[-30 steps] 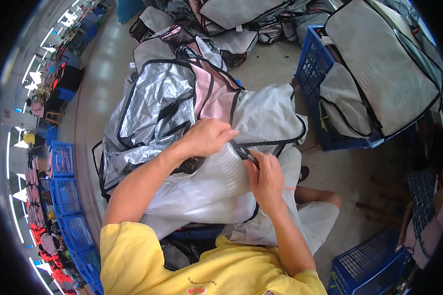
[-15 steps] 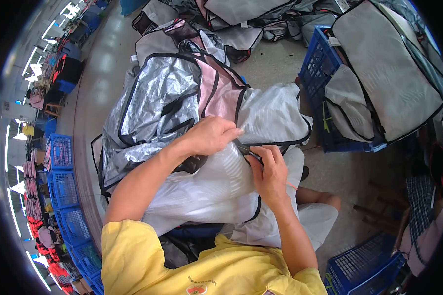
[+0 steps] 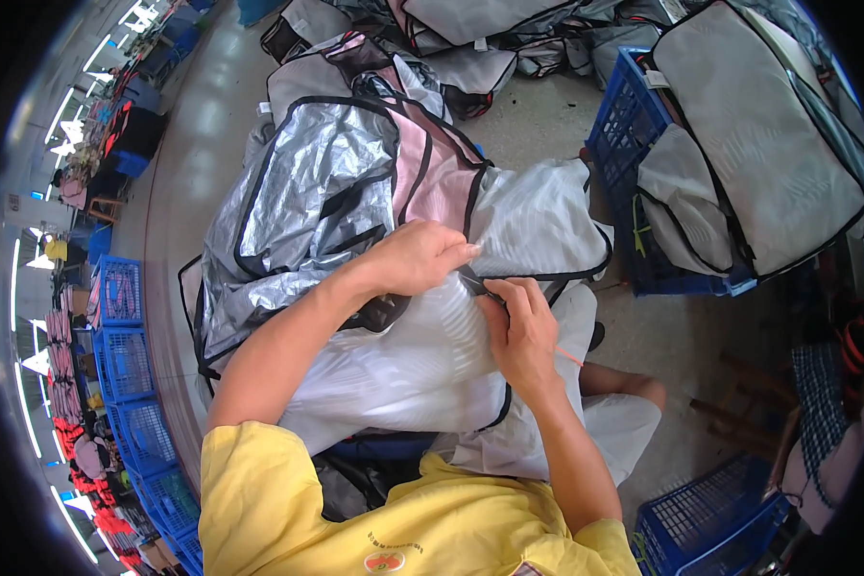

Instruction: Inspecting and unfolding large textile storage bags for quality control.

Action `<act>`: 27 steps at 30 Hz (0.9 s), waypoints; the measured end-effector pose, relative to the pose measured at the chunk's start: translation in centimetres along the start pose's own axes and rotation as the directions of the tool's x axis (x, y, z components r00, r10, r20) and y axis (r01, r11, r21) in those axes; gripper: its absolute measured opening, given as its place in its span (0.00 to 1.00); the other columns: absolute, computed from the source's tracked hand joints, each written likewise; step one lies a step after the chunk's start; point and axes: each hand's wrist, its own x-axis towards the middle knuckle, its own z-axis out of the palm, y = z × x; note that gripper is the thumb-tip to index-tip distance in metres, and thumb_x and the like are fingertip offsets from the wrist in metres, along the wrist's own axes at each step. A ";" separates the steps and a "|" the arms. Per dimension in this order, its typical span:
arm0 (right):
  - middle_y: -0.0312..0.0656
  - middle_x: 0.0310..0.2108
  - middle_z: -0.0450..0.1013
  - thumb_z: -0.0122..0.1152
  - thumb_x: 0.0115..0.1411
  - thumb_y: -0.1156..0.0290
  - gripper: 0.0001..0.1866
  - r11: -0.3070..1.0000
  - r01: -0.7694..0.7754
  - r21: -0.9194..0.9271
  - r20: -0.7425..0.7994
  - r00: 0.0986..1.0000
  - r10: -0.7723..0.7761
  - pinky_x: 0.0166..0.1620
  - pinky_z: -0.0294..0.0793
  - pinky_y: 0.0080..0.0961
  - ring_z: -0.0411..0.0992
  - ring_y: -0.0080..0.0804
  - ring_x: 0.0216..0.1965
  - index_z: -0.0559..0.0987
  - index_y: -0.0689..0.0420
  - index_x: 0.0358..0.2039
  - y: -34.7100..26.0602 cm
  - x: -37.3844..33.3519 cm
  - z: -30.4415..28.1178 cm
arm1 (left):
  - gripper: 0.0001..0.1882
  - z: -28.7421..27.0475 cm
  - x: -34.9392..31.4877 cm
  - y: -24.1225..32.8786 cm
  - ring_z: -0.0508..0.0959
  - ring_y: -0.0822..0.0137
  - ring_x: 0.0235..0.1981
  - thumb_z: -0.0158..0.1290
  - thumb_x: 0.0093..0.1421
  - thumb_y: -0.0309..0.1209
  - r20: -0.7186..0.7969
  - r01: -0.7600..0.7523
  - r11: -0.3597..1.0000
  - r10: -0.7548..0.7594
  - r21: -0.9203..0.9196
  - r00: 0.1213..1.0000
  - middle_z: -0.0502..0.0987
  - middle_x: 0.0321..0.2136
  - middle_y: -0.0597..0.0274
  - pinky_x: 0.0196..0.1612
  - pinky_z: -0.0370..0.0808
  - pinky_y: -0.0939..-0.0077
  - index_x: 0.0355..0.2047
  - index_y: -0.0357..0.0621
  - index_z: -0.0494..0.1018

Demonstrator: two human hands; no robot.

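Across my lap lies a large soft bag (image 3: 403,370) of whitish fabric with black binding, silvery foil-like lining (image 3: 307,192) and a pink striped panel (image 3: 435,178). My left hand (image 3: 418,257) is closed, pinching the white fabric near where the pink and white panels meet. Just right of it, my right hand (image 3: 523,322) is closed around a slim dark pointed tool (image 3: 472,281), its tip toward the left fingers at the black-bound edge. Most of that tool is hidden by my fingers.
A blue plastic crate (image 3: 624,134) heaped with similar grey bags (image 3: 758,144) stands at right. More bags (image 3: 480,29) are piled on the floor ahead. Blue crates (image 3: 125,360) line the left side. Another crate (image 3: 710,518) sits at lower right, beside a partly visible person (image 3: 826,451).
Both hands stay at the same spot on the bag. My right hand has shifted very slightly up and left; the whole view has moved a little.
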 end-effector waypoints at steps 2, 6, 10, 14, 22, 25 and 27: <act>0.44 0.39 0.76 0.70 0.62 0.73 0.13 1.000 0.024 0.002 -0.011 1.000 -0.024 0.37 0.77 0.39 0.77 0.46 0.37 0.80 0.56 0.46 0.1 -0.1 -0.1 | 0.25 0.0 0.1 -0.1 0.73 0.56 0.22 0.52 0.72 0.44 0.003 -0.017 1.000 0.017 -0.007 1.000 0.75 0.20 0.42 0.33 0.71 0.56 0.28 0.31 0.76; 0.46 0.39 0.76 0.71 0.60 0.77 0.13 0.994 -0.090 0.063 -0.124 0.987 0.098 0.37 0.78 0.38 0.77 0.45 0.35 0.79 0.57 0.45 -0.3 -0.7 -0.6 | 0.26 0.0 0.2 -0.4 0.71 0.60 0.22 0.52 0.72 0.45 0.029 0.018 0.999 -0.018 -0.029 0.999 0.73 0.19 0.46 0.33 0.71 0.58 0.28 0.31 0.75; 0.46 0.39 0.77 0.70 0.61 0.76 0.13 1.000 -0.004 0.030 -0.072 0.997 0.007 0.38 0.79 0.37 0.77 0.46 0.35 0.79 0.58 0.46 -0.6 -0.4 -0.6 | 0.26 0.2 0.4 -1.1 0.70 0.64 0.24 0.51 0.73 0.46 0.032 0.026 0.999 -0.025 -0.036 0.999 0.74 0.20 0.51 0.33 0.70 0.60 0.29 0.32 0.75; 0.49 0.39 0.76 0.67 0.64 0.76 0.13 0.981 -0.130 0.146 -0.146 0.978 0.151 0.39 0.79 0.36 0.77 0.46 0.36 0.80 0.59 0.48 0.3 -1.6 -1.4 | 0.24 -0.3 0.3 -0.5 0.76 0.65 0.30 0.50 0.74 0.45 0.021 -0.045 0.989 0.048 -0.140 0.999 0.80 0.27 0.56 0.38 0.74 0.66 0.35 0.34 0.79; 0.41 0.44 0.77 0.60 0.71 0.73 0.16 0.968 -0.242 0.073 -0.159 0.955 0.251 0.49 0.74 0.24 0.74 0.28 0.41 0.77 0.62 0.58 3.1 -9.3 -4.4 | 0.16 -7.3 -15.0 3.6 0.82 0.71 0.43 0.47 0.78 0.34 -0.676 -0.265 0.963 0.169 -0.040 0.717 0.83 0.39 0.61 0.50 0.78 0.73 0.53 0.36 0.77; 0.30 0.33 0.74 0.62 0.72 0.69 0.11 0.943 -0.319 0.098 -0.072 0.942 0.326 0.37 0.70 0.20 0.69 0.20 0.31 0.81 0.61 0.49 2.4 -7.2 -5.5 | 0.12 -7.3 -23.6 3.4 0.83 0.73 0.44 0.49 0.76 0.28 -0.877 -0.086 0.993 0.116 0.086 0.466 0.85 0.40 0.60 0.50 0.78 0.77 0.50 0.35 0.79; 0.34 0.24 0.75 0.61 0.72 0.71 0.08 0.984 -0.006 0.181 -0.115 0.993 0.027 0.33 0.69 0.24 0.69 0.20 0.27 0.83 0.63 0.40 1.0 -3.4 -5.4 | 0.11 -6.3 -27.9 2.4 0.83 0.72 0.44 0.51 0.75 0.29 -0.927 -0.006 0.998 0.067 0.070 0.369 0.85 0.39 0.60 0.50 0.77 0.76 0.49 0.36 0.79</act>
